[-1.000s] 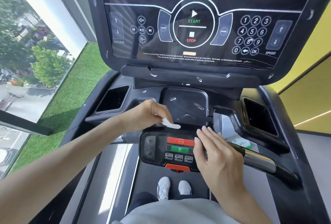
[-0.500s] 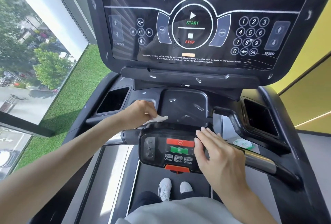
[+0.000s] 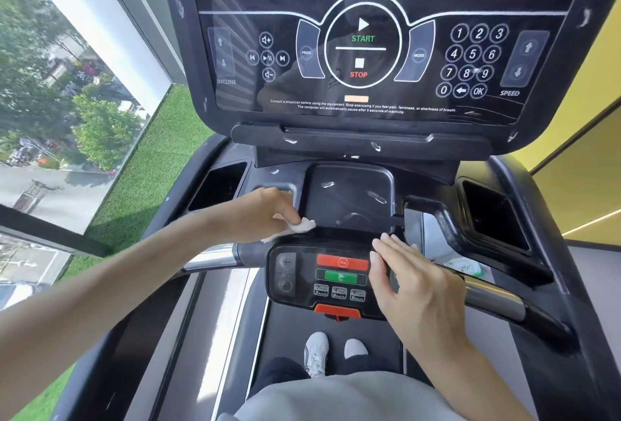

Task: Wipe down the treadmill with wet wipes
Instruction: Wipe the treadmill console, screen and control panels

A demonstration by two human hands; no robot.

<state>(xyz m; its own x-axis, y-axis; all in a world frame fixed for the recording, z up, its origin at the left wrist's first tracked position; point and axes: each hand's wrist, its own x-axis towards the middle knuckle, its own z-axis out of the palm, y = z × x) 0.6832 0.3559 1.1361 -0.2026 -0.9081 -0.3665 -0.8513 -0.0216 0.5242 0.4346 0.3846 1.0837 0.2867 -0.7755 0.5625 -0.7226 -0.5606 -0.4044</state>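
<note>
The person stands on the treadmill point(image 3: 524, 192) with both arms reaching forward; the left hand point(image 3: 265, 215) has its fingers curled round a crumpled white wipe point(image 3: 300, 227), holding it against the black ledge at the lower left corner of the centre tray point(image 3: 349, 195), just above the small button panel point(image 3: 322, 282); the right hand point(image 3: 416, 282) lies flat, fingers straight and together, over the right end of that panel, holding nothing. The left pocket point(image 3: 218, 185) and the right pocket point(image 3: 490, 215) of the console are both dark inside, and I cannot tell what they hold; the tray shows only glints of light. A green-and-white packet point(image 3: 465, 266) lies low, beyond the right handlebar point(image 3: 494, 299); the big screen point(image 3: 359, 50) stands above.
</note>
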